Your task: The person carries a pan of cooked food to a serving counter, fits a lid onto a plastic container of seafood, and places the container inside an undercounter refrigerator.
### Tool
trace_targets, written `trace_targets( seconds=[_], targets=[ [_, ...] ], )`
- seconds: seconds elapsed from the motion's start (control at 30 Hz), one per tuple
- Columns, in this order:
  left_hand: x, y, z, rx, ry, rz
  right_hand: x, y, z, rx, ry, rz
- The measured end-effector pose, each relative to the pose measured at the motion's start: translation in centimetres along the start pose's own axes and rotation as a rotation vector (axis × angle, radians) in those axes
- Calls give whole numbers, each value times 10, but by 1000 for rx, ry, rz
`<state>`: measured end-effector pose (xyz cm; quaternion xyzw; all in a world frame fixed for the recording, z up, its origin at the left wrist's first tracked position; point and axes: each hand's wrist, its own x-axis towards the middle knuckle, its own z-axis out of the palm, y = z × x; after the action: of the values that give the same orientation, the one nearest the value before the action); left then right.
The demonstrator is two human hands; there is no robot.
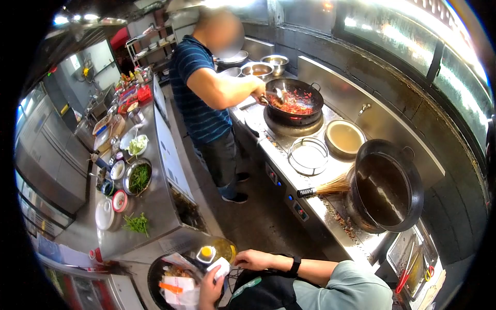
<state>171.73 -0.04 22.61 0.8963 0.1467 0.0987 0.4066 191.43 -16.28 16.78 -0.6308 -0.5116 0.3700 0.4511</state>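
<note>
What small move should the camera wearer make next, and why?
Probably bring the right hand in to steady the small white object: the left hand holds it from one side, while the right is close by, seemingly not touching it. What the object is, I can't tell.

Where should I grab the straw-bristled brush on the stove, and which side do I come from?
Best gripped around its black handle, coming from the aisle side. The handle's end points out at the front edge of the stove, while the bristles fan toward the large wok. The narrow handle should suit a closed hand better than the loose, spread bristles.
</note>
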Motion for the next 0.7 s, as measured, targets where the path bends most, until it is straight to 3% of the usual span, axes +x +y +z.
trace_targets(
  seconds=[0.27,0.4,0.47,0.7],
  targets=[
    [-4,-20,5,20,-30,-7,1,-1,0,-10,7,5],
    [1,-8,0,46,-25,17,1,-2,-1,-13,1,8],
    [11,18,-10,-105,-58,-92,2,-1,-1,-11,0,9],
    [12,15,-8,-111,-49,-75,3,1,-2,-24,-5,16]
  ],
)
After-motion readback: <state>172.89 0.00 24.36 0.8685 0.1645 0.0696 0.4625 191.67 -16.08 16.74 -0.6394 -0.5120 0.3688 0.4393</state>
